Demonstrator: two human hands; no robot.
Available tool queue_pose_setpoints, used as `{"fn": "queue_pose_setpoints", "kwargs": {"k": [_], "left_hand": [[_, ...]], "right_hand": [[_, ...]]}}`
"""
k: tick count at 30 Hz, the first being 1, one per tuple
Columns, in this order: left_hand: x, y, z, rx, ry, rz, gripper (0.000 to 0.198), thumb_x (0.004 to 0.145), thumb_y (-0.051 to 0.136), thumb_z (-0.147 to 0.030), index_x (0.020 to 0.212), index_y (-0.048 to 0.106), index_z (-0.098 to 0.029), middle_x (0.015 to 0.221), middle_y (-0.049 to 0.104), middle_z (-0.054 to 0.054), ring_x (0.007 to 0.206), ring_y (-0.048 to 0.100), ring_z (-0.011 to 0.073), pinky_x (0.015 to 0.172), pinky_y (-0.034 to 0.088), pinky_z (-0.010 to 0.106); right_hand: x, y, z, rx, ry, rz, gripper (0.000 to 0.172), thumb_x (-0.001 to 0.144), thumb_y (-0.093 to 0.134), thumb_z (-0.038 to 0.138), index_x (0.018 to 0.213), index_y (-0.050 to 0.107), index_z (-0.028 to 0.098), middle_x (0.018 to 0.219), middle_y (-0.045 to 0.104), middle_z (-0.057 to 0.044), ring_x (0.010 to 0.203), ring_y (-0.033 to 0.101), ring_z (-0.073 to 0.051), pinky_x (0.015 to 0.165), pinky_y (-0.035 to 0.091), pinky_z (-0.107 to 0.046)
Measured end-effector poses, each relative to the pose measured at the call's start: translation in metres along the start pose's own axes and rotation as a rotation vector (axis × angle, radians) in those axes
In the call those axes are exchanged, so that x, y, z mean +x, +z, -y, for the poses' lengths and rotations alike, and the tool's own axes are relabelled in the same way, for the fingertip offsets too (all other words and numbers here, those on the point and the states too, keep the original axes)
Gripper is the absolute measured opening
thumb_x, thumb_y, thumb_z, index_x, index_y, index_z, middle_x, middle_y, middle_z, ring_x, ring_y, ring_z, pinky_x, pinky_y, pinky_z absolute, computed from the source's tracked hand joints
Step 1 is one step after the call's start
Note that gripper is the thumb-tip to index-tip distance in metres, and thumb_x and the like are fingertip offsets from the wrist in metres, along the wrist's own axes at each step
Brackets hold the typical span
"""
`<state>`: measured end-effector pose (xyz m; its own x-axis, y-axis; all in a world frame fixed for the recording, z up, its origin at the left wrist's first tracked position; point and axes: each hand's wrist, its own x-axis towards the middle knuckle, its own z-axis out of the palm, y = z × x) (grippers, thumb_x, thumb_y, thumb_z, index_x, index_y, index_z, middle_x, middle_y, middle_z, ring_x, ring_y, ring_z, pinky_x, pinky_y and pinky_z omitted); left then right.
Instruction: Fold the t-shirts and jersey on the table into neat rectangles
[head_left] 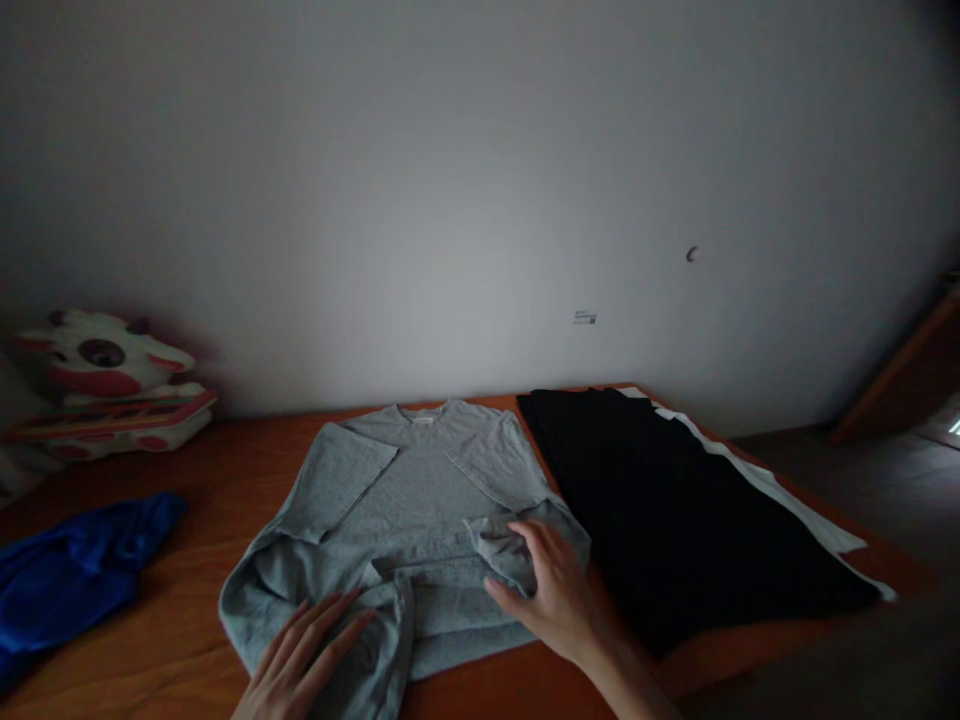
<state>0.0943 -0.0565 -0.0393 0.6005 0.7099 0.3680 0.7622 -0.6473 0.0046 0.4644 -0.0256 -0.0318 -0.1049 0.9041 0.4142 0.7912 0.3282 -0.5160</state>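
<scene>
A grey short-sleeved T-shirt lies on the wooden surface, its collar toward the wall and both sleeves folded inward over the front. Its lower part is loosely bunched and turned up toward me. My left hand rests flat on the gathered cloth at the lower left, fingers spread. On the other side, my right hand touches a raised fold of the shirt, with thumb and fingers apart around the cloth. Part of the hem beneath my left hand is hidden.
Black folded garments lie to the right, with a white garment showing under their far edge. At left are a blue cloth and a cow-shaped toy keyboard. The wooden surface meets a pale wall.
</scene>
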Motion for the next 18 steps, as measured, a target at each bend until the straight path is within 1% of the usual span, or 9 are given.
{"fn": "queue_pose_setpoints", "kwargs": {"k": [2, 5, 8, 10, 11, 13, 15, 17, 18], "left_hand": [[-0.003, 0.004, -0.002, -0.008, -0.013, -0.011, 0.098, 0.065, 0.070, -0.074, 0.151, 0.038, -0.041, 0.152, 0.051, 0.008, 0.133, 0.054, 0.0393, 0.101, 0.053, 0.056], [-0.006, 0.005, -0.005, 0.042, -0.047, -0.049, 0.081, 0.069, 0.070, -0.069, 0.144, 0.048, -0.048, 0.158, 0.044, 0.005, 0.140, 0.045, 0.0413, 0.101, 0.052, 0.059], [-0.006, 0.002, -0.006, 0.051, 0.008, -0.050, 0.056, 0.083, 0.066, -0.046, 0.138, 0.054, -0.050, 0.157, 0.045, 0.001, 0.139, 0.048, 0.0349, 0.101, 0.054, 0.052], [-0.005, -0.002, -0.005, -0.042, 0.009, -0.062, 0.047, 0.087, 0.062, -0.037, 0.133, 0.060, -0.048, 0.153, 0.052, -0.001, 0.137, 0.052, 0.0294, 0.103, 0.053, 0.045], [-0.005, -0.004, -0.005, -0.116, -0.033, -0.071, 0.043, 0.089, 0.059, -0.036, 0.131, 0.062, -0.046, 0.149, 0.056, -0.001, 0.135, 0.055, 0.0272, 0.105, 0.052, 0.042], [-0.006, -0.009, -0.004, -0.277, -0.208, -0.127, 0.035, 0.091, 0.055, -0.044, 0.122, 0.070, -0.038, 0.134, 0.069, 0.001, 0.121, 0.065, 0.0249, 0.101, 0.054, 0.037], [-0.009, -0.013, -0.002, -0.415, -0.488, -0.250, 0.044, 0.087, 0.052, -0.062, 0.102, 0.077, -0.028, 0.103, 0.080, 0.004, 0.094, 0.075, 0.0247, 0.086, 0.061, 0.032], [-0.013, -0.017, 0.001, -0.518, -0.764, -0.411, 0.059, 0.078, 0.052, -0.077, 0.081, 0.074, -0.023, 0.077, 0.078, 0.003, 0.071, 0.074, 0.0235, 0.069, 0.062, 0.028], [-0.016, -0.019, 0.003, -0.550, -0.860, -0.481, 0.062, 0.075, 0.052, -0.080, 0.078, 0.072, -0.021, 0.071, 0.076, 0.003, 0.067, 0.073, 0.0230, 0.064, 0.062, 0.027]], "right_hand": [[-0.015, 0.002, -0.004, -0.028, 0.007, -0.026, 0.057, 0.084, 0.068, 0.053, 0.132, 0.058, 0.023, 0.125, 0.065, -0.013, 0.117, 0.061, -0.032, 0.101, 0.049, -0.048], [-0.018, 0.004, -0.006, -0.018, 0.004, -0.049, 0.035, 0.090, 0.064, 0.041, 0.121, 0.064, 0.025, 0.118, 0.068, -0.011, 0.113, 0.064, -0.030, 0.099, 0.051, -0.045], [-0.016, 0.002, -0.005, 0.097, 0.004, -0.057, 0.021, 0.095, 0.055, 0.038, 0.109, 0.065, 0.026, 0.114, 0.069, -0.010, 0.110, 0.065, -0.027, 0.097, 0.052, -0.041], [-0.017, 0.000, -0.007, 0.204, 0.044, -0.079, 0.023, 0.097, 0.050, 0.041, 0.108, 0.063, 0.025, 0.109, 0.070, -0.010, 0.106, 0.067, -0.027, 0.093, 0.053, -0.040], [-0.017, -0.001, -0.008, 0.254, 0.082, -0.102, 0.025, 0.098, 0.048, 0.044, 0.107, 0.062, 0.025, 0.106, 0.071, -0.011, 0.103, 0.068, -0.027, 0.090, 0.054, -0.040], [-0.019, -0.004, -0.012, 0.341, 0.171, -0.167, 0.032, 0.097, 0.047, 0.051, 0.108, 0.060, 0.024, 0.102, 0.072, -0.012, 0.099, 0.069, -0.028, 0.086, 0.054, -0.039], [-0.020, -0.006, -0.016, 0.426, 0.248, -0.246, 0.038, 0.095, 0.047, 0.056, 0.108, 0.059, 0.022, 0.100, 0.071, -0.013, 0.096, 0.068, -0.028, 0.085, 0.054, -0.038], [-0.021, -0.009, -0.021, 0.525, 0.317, -0.311, 0.041, 0.093, 0.049, 0.059, 0.105, 0.058, 0.021, 0.095, 0.071, -0.011, 0.089, 0.068, -0.027, 0.081, 0.054, -0.037], [-0.021, -0.011, -0.024, 0.584, 0.352, -0.330, 0.040, 0.091, 0.051, 0.059, 0.102, 0.058, 0.022, 0.091, 0.070, -0.009, 0.085, 0.067, -0.026, 0.078, 0.054, -0.037]]}}
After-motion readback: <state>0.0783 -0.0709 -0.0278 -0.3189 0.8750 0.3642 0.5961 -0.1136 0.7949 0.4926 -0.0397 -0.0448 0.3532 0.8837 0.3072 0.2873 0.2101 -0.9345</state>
